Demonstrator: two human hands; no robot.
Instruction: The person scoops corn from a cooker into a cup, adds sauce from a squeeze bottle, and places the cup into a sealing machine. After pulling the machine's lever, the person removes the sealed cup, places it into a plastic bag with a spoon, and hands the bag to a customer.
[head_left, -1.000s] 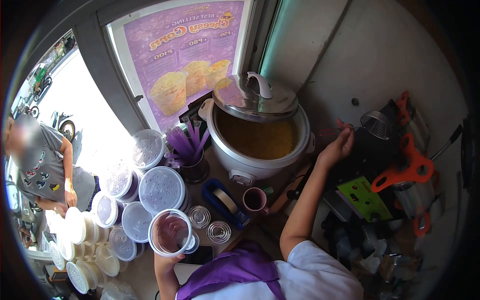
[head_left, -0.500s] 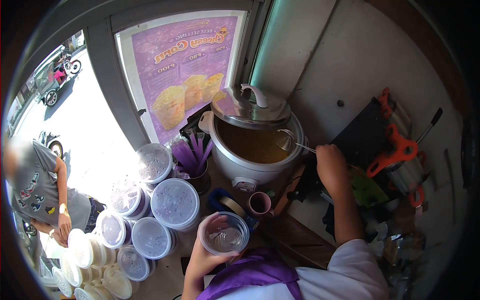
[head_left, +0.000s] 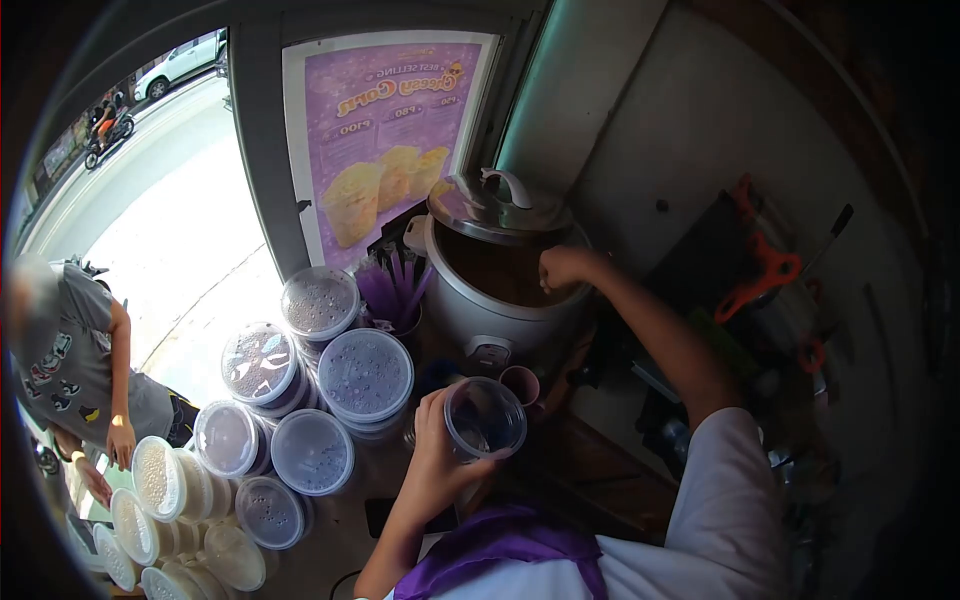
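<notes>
Window: a bright street shows at the far left, with a car and a motorbike out on the road. A person in a grey shirt [head_left: 65, 350] stands just beyond the counter.
Counter: stacked round tubs with clear lids [head_left: 365, 375] crowd the left half, many of them touching one another.
Poster [head_left: 390, 130]: a purple corn advert on the glass behind the tubs.
Purple straws [head_left: 395, 285]: upright in a dark holder, just beside the cooker's left wall.
Left hand [head_left: 435, 465]: wrapped around a clear plastic cup [head_left: 487, 418], which is tipped with its mouth toward the camera and held low in front of the cooker.
Cooker [head_left: 470, 310]: large and white, with an open pot that is dark inside. Its steel lid [head_left: 495, 205] rests tilted on the back rim.
Pink mug [head_left: 520, 383]: on the counter at the cooker's foot, just behind the cup.
Right hand [head_left: 563, 268]: over the pot near its right rim, fingers curled into a fist. What they grip is hidden.
Right wall: orange-handled tools [head_left: 765, 270] sit in shadow, well apart from both hands.
</notes>
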